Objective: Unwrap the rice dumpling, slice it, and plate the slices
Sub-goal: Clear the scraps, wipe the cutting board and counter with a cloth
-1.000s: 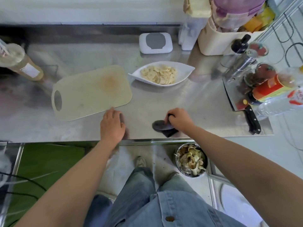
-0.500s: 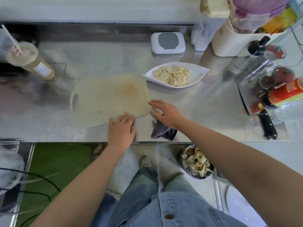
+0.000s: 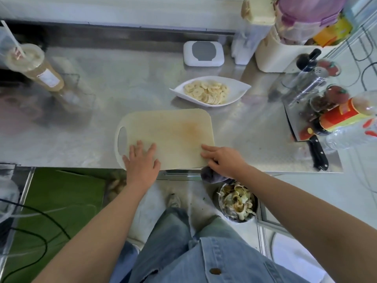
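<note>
A pale cutting board (image 3: 169, 133) lies bare on the steel counter (image 3: 122, 78), its front edge at the counter's edge. My left hand (image 3: 141, 160) presses flat on the board beside its handle hole. My right hand (image 3: 224, 160) rests on the board's front right corner with fingers stretched out, over a dark cloth (image 3: 210, 176) that hangs off the counter edge. Behind the board a white leaf-shaped plate (image 3: 240, 88) holds several pale round slices (image 3: 206, 91). A cleaver (image 3: 318, 154) with a black handle lies at the right. No wrapped dumpling is in view.
Bottles and jars (image 3: 342, 115) crowd the right end of the counter. A white lidded box (image 3: 203, 54) sits at the back, and a drink cup with a straw (image 3: 34, 66) at the far left. A bowl of scraps (image 3: 236, 203) stands on the floor below.
The board has slid right and toward the counter's front edge under both hands. My right hand went from gripping the cloth to reaching onto the board's corner.
</note>
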